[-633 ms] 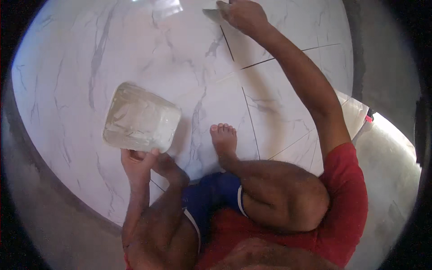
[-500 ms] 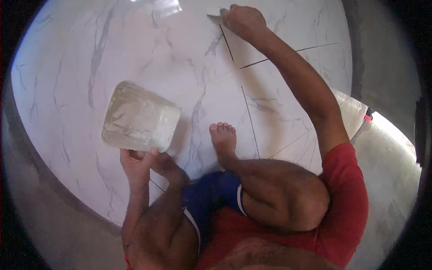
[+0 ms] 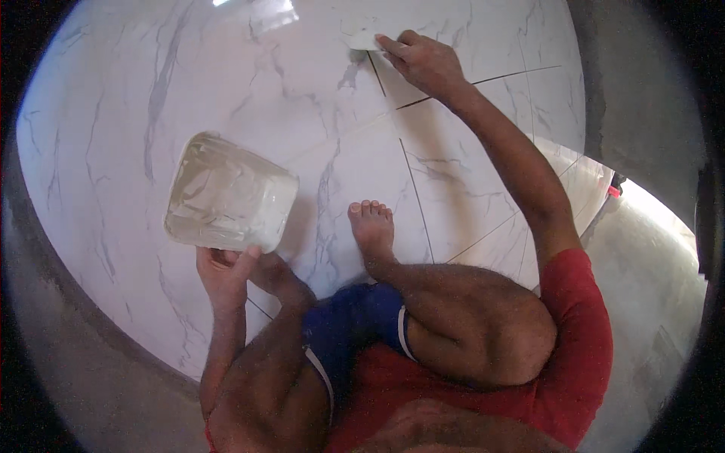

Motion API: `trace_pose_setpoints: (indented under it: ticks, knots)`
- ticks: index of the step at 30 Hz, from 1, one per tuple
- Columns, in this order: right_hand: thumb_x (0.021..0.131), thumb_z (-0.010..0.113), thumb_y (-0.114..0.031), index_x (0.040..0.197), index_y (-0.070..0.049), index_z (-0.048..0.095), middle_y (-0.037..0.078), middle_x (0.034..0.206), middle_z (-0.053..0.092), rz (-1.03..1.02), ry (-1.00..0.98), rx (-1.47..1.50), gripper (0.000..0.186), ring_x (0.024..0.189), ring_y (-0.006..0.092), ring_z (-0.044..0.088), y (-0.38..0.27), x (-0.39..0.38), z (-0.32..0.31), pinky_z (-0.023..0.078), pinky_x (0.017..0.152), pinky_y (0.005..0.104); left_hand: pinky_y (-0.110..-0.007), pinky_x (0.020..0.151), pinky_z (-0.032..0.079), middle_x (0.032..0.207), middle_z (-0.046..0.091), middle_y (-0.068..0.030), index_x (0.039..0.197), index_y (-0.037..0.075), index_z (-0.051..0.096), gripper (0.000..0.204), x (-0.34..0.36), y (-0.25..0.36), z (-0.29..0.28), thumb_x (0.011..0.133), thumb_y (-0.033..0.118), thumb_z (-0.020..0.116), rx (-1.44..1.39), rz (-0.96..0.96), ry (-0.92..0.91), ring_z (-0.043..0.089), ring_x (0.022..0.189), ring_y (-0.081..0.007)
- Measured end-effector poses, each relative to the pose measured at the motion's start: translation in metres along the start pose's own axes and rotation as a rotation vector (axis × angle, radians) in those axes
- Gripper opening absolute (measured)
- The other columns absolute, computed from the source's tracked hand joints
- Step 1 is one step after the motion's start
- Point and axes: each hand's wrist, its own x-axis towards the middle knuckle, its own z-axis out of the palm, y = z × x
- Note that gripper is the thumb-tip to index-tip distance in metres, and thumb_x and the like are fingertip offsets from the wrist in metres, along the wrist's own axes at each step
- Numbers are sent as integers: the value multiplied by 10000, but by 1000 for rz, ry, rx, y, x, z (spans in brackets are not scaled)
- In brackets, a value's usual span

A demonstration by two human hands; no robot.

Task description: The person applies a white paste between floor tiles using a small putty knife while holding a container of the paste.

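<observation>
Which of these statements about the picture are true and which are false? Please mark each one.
1. The left hand grips the rim of the pale tub. True.
2. The right hand rests on the knee. False: it reaches far forward and presses a small white piece onto the tile joint.
3. The tub stands on the marble-patterned floor. True.
4. Both feet wear shoes. False: the visible foot is bare.
5. The tub lies to the right of the foot. False: it is on its left.
</observation>
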Motion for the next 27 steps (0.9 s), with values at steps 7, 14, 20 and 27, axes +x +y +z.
trace_pose_setpoints:
  ticks: [7,14,20,27]
  knots:
    - [1002,544,-302,1360,-303,572,95,1033,641,-58,21,-11,359,919,276,677,47,-37,45,592,747,416,-259,762,524,1073,656,-101,1300,-46,483,661,-1,0,-9,768,121,839,6,-60,-35,643,847,-136]
    - [1002,553,-338,1263,-244,652,85,978,666,27,-19,-120,294,789,302,698,7,16,-9,579,672,438,-267,742,522,1081,653,-107,1291,-41,490,685,-1,-3,-12,765,178,869,47,-62,-45,640,840,-137]
    - [960,565,-288,1143,-174,676,124,865,660,15,-52,-219,243,720,333,699,-18,43,-3,569,637,483,-297,804,519,1107,644,-99,1289,-31,496,683,-2,4,-9,756,166,875,63,-35,-58,631,928,-152]
    - [987,529,-277,1123,-132,678,130,940,675,66,-387,-175,249,851,326,719,-20,-41,-17,587,684,488,-292,799,523,1113,646,-94,1293,-29,493,664,0,-3,-21,765,134,862,101,-132,-96,630,911,-138]
